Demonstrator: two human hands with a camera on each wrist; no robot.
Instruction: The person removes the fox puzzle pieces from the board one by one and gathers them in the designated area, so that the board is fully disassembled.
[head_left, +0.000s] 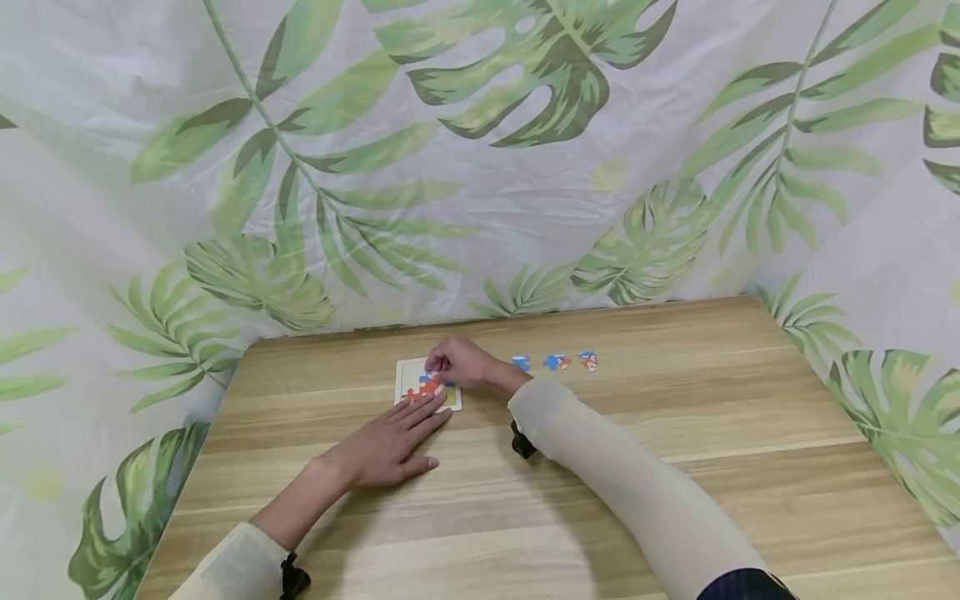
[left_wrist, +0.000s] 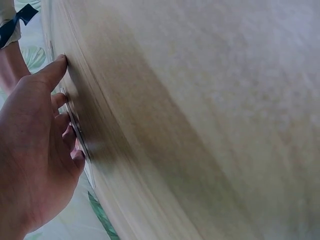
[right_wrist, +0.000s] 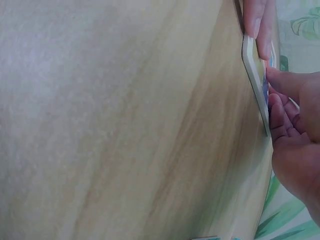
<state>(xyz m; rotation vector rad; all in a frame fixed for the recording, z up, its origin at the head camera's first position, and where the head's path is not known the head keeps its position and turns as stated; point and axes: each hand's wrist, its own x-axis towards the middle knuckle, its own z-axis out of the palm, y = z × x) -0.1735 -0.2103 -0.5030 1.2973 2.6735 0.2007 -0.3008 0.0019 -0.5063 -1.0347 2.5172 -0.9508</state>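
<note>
A small white-framed jigsaw tray (head_left: 403, 367) lies near the table's back edge, partly filled with joined orange, blue and yellow-green pieces (head_left: 429, 387). My left hand (head_left: 384, 452) stretches flat, its fingertips resting on the tray's near side and lower pieces. Over the tray's right side, my right hand (head_left: 467, 364) has curled fingers and pinches a puzzle piece at the joined pieces. Most of that piece is hidden by the fingers. In the right wrist view, the thumb of the right hand (right_wrist: 297, 115) touches the pieces inside the tray (right_wrist: 254, 75).
Right of the tray lie three loose spots of puzzle pieces: a blue one (head_left: 521, 362), a blue-and-orange cluster (head_left: 557, 362) and a mixed-colour piece (head_left: 588, 360). A leaf-patterned curtain (head_left: 525, 208) hangs behind the wooden table (head_left: 675, 400).
</note>
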